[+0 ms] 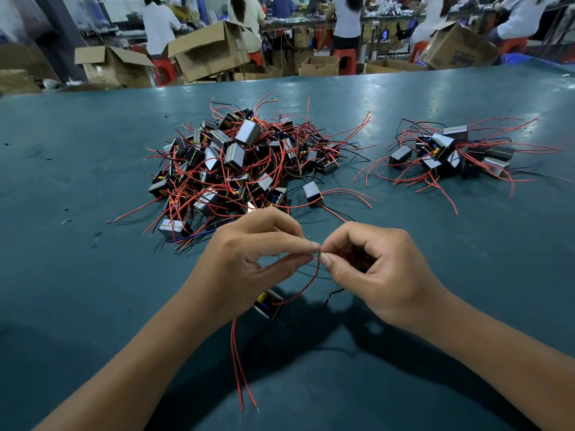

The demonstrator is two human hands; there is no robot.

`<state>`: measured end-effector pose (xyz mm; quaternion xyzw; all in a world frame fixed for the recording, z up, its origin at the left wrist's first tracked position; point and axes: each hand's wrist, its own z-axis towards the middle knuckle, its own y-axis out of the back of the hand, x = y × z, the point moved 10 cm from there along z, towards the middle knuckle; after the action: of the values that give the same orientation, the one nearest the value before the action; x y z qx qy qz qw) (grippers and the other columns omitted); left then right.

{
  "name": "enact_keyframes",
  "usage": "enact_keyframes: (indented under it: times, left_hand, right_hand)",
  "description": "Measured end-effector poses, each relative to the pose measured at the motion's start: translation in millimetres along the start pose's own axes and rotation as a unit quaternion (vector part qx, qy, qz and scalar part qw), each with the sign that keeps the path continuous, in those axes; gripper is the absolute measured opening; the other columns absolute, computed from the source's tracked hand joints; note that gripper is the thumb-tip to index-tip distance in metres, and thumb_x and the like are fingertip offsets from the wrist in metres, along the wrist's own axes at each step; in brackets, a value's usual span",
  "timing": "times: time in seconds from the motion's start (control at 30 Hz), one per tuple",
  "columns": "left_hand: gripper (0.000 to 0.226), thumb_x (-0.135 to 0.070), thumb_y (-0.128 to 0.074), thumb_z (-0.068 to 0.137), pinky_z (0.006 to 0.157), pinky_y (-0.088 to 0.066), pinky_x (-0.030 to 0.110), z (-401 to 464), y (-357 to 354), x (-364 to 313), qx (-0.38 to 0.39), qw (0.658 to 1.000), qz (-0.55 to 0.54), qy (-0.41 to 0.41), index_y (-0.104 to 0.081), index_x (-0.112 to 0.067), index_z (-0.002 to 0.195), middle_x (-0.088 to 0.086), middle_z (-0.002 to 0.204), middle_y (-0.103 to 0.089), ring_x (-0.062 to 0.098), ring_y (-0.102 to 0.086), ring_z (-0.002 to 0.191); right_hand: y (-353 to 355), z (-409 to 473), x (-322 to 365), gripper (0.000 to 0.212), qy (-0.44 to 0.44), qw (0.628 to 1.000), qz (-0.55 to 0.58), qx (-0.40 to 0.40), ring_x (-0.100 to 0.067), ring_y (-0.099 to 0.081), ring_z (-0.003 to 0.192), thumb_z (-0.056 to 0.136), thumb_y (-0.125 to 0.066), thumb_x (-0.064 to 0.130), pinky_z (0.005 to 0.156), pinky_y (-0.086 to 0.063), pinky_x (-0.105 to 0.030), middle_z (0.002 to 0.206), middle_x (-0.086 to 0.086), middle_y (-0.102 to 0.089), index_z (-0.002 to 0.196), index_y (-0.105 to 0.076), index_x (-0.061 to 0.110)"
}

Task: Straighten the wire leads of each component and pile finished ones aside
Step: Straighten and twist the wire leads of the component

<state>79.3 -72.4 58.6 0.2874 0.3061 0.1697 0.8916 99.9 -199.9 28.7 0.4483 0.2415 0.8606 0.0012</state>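
At the centre of a dark green table (93,169), two bare hands meet fingertip to fingertip. The left hand (249,259) has thumb and forefinger closed on the tip of a red wire lead (312,283), its other fingers curled loosely. The right hand (373,272) pinches the same tip from the 3 o'clock side, remaining fingers folded into the palm. From the pinch, the lead loops down toward 7 o'clock to a small black component (269,303) with yellow tape, which sits just under the left wrist; whether it rests on the table I cannot tell. Two more red leads (239,368) trail from it toward 6 o'clock.

At 11 o'clock from the hands lies a large tangled pile (236,163) of like components. At 2 o'clock, well apart, is a smaller pile (448,150). One single component (312,192) lies between the piles.

Beyond the table's far edge, seated people work among cardboard boxes (211,51).
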Motion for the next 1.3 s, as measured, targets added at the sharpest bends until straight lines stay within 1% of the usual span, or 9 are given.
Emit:
enact_keyframes:
  times: [0.13, 0.4, 0.57, 0.73, 0.83, 0.93, 1.0, 1.2, 1.3]
  left_hand:
    - [0.015, -0.005, -0.076, 0.084, 0.071, -0.039, 0.01, 0, -2, 3, 0.002, 0.999, -0.032, 0.017, -0.079, -0.01, 0.098, 0.003, 0.09, -0.065, 0.007, -0.06, 0.08]
    - [0.007, -0.013, -0.075, 0.086, 0.073, -0.037, 0.009, 1, -3, 1, 0.004, 1.0, 0.0, -0.006, -0.078, -0.011, 0.091, 0.002, 0.09, -0.061, 0.007, -0.056, 0.08]
    - [0.008, -0.016, -0.067, 0.095, 0.074, -0.035, 0.009, 0, -10, -1, 0.028, 0.999, 0.02, -0.019, -0.072, -0.01, 0.094, -0.003, 0.093, -0.057, 0.0, -0.05, 0.081]
    - [0.017, -0.027, -0.057, 0.099, 0.067, -0.036, 0.012, -3, -21, 8, 0.079, 0.995, -0.026, 0.05, -0.063, -0.013, 0.092, -0.004, 0.09, -0.053, 0.006, -0.049, 0.074]
    - [0.02, -0.037, -0.055, 0.1, 0.056, -0.038, 0.027, -8, -28, 21, 0.101, 0.982, -0.084, 0.135, -0.061, -0.022, 0.089, -0.009, 0.083, -0.053, 0.015, -0.047, 0.064]
    - [0.016, -0.031, -0.058, 0.098, 0.053, -0.033, 0.013, -13, -35, 29, 0.113, 0.956, -0.179, 0.205, -0.061, -0.024, 0.084, -0.017, 0.068, -0.05, 0.002, -0.039, 0.056]
    - [0.016, -0.03, -0.058, 0.097, 0.054, -0.034, 0.012, -15, -38, 33, 0.117, 0.94, -0.217, 0.235, -0.063, -0.03, 0.082, -0.019, 0.063, -0.049, 0.0, -0.039, 0.056]
    - [0.018, -0.028, -0.056, 0.1, 0.054, -0.035, 0.009, -14, -36, 32, 0.114, 0.941, -0.215, 0.234, -0.064, -0.029, 0.083, -0.023, 0.059, -0.05, -0.002, -0.042, 0.054]
    - [0.019, -0.043, -0.059, 0.093, 0.051, -0.024, 0.029, -17, -38, 36, 0.1, 0.929, -0.241, 0.261, -0.066, -0.031, 0.08, -0.014, 0.059, -0.041, 0.014, -0.032, 0.055]
  right_hand:
    - [-1, -1, 0, 0.009, -0.004, 1.0, 0.009, 0.009, -0.004, -0.048, 0.056, 0.087, -0.066, 0.015, 0.056, -0.037, -0.014, 0.063, 0.016, -0.056, 0.08, -0.065, 0.021]
    - [-5, -1, 3, 0.007, -0.001, 0.999, 0.017, 0.031, -0.003, -0.05, 0.058, 0.087, -0.066, 0.014, 0.059, -0.038, -0.012, 0.066, 0.017, -0.058, 0.082, -0.065, 0.019]
    - [-3, -2, 15, 0.004, 0.043, 0.997, -0.054, 0.025, 0.001, -0.052, 0.062, 0.085, -0.068, 0.007, 0.062, -0.036, -0.005, 0.068, 0.014, -0.058, 0.084, -0.067, 0.011]
    - [-3, -2, 21, 0.001, 0.066, 0.993, -0.099, 0.022, 0.005, -0.05, 0.063, 0.085, -0.068, 0.006, 0.063, -0.034, -0.004, 0.073, 0.018, -0.055, 0.084, -0.068, 0.007]
    - [-1, -3, 21, 0.002, 0.065, 0.991, -0.115, 0.009, 0.001, -0.051, 0.064, 0.084, -0.067, 0.006, 0.062, -0.035, -0.007, 0.072, 0.01, -0.059, 0.084, -0.069, 0.008]
    - [-2, -2, 22, 0.002, 0.066, 0.989, -0.132, 0.0, -0.007, -0.052, 0.063, 0.085, -0.067, 0.008, 0.06, -0.039, -0.013, 0.07, 0.006, -0.06, 0.082, -0.068, 0.008]
    - [-2, -2, 21, 0.003, 0.064, 0.989, -0.133, -0.003, -0.009, -0.052, 0.063, 0.084, -0.067, 0.009, 0.059, -0.04, -0.015, 0.07, 0.007, -0.06, 0.081, -0.067, 0.009]
    - [-2, -1, 16, 0.005, 0.043, 0.994, -0.096, 0.0, -0.008, -0.053, 0.062, 0.084, -0.067, 0.008, 0.059, -0.041, -0.015, 0.069, 0.007, -0.06, 0.08, -0.067, 0.009]
    - [-4, -2, 19, 0.004, 0.056, 0.992, -0.111, 0.001, -0.008, -0.052, 0.062, 0.084, -0.067, 0.008, 0.059, -0.042, -0.017, 0.069, 0.007, -0.06, 0.08, -0.067, 0.009]
